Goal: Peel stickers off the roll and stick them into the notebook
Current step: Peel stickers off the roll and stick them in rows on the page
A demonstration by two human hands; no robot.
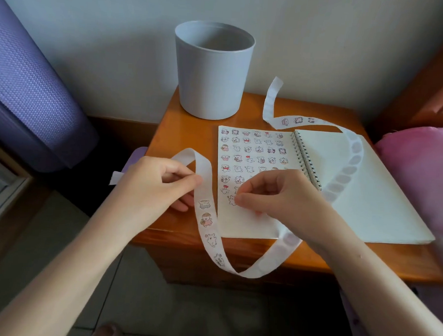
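An open spiral notebook (248, 219) lies on the wooden bedside table (181, 130); its left page carries several rows of small cartoon stickers. A long white sticker strip (208, 223) loops from my left hand down over the table's front edge, up under my right wrist, across the right page and curls up at the back. My left hand (153, 185) pinches the strip between thumb and fingers, just left of the notebook. My right hand (277, 193) has curled fingers, and its thumb and fingertip hold a small sticker (231, 200) against the left page below the last row.
A grey plastic bin (213, 71) stands at the table's back left, close to the wall. A purple rolled mat (33, 91) leans at the left. Pink bedding (423, 171) and a wooden bed frame border the table on the right. Floor tiles lie below.
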